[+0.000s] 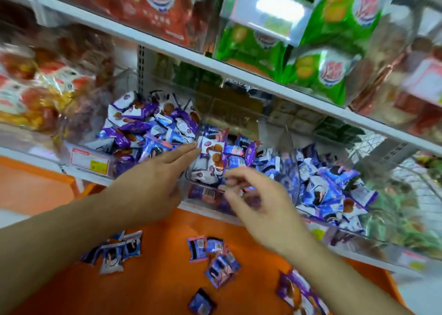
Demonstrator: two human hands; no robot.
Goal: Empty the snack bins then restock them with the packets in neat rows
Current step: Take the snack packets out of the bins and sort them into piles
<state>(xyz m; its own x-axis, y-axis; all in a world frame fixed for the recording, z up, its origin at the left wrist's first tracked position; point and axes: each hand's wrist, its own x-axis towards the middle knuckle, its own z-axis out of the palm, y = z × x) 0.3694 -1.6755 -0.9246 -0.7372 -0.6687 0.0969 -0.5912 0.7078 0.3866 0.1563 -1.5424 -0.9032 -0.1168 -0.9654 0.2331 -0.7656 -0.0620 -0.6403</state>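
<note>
Three clear snack bins (293, 152) on our white shelf (234, 75) hold jumbled purple and white packets (148, 130). Our left hand (153, 178), fingers straight and holding nothing, touches a packet in the middle bin. Our right hand (253, 200), fingers loosely curled, hovers at that bin's near rim; whether it pinches anything, we cannot tell. Loose packets (215, 259) lie below on an orange surface (155, 278).

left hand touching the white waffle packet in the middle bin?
Touching. The head view shows the left hand with straight fingers whose tips meet the left edge of the white waffle packet in the middle bin; no gap shows.
</note>
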